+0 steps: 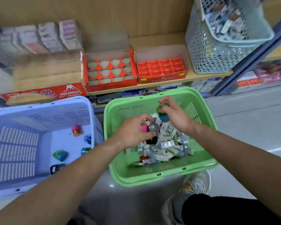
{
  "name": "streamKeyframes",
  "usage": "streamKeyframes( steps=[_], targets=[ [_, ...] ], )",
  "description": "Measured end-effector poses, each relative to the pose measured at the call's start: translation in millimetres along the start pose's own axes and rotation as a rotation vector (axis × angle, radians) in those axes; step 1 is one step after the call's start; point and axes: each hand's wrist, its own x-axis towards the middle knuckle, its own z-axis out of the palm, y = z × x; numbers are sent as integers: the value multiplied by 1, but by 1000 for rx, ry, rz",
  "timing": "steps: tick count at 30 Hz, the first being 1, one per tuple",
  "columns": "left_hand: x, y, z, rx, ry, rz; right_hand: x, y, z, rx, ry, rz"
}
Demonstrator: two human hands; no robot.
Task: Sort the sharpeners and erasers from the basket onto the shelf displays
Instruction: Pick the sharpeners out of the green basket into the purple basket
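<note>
Above the green basket (152,178), the left hand (133,133) clutches several sharpeners (152,128), the right hand (176,115) pinches a green sharpener (162,113); the crowded left grip could spill one among the erasers (166,149) inside.

Black trouser leg (217,210), grey sneaker (198,179) with orange tab (187,187).

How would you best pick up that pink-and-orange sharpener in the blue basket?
Probably from straight above, pinching its opposite sides. The sharpener sits apart on the floor of the blue basket, and the tall walls block a sideways reach.
</note>
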Motion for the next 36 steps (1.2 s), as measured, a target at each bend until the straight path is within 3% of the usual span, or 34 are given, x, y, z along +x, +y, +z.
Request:
streamKeyframes(
  steps=[4,7,10,12,16,22,27,31,36],
  targets=[
    [-67,-36,-89,58,225,-54,-2,-55,72,-99,-86,-145],
    [-116,-94,-133,52,335,-236,-3,-82,147,-221,-165,-286],
    [-151,-153,-143,-20,448,-423,1,-96,216,-530,-188,-461],
    [-164,-183,-138,-106,466,-467,9,-93,252,-738,-234,-553],
    [-165,-205,-131,-297,416,-494,24,-79,284,-983,-320,-528],
    [-140,-172,-133,-66,398,-351,11,-93,215,-753,-193,-549],
    [-100,-103,-107,37,384,-45,25,-34,99,-624,40,-198],
    [-55,-78,-77,330,354,101,48,31,89,-753,-132,-71],
    [-16,-104,-61,580,362,137,80,74,131,-928,-309,-176]
  ],
)
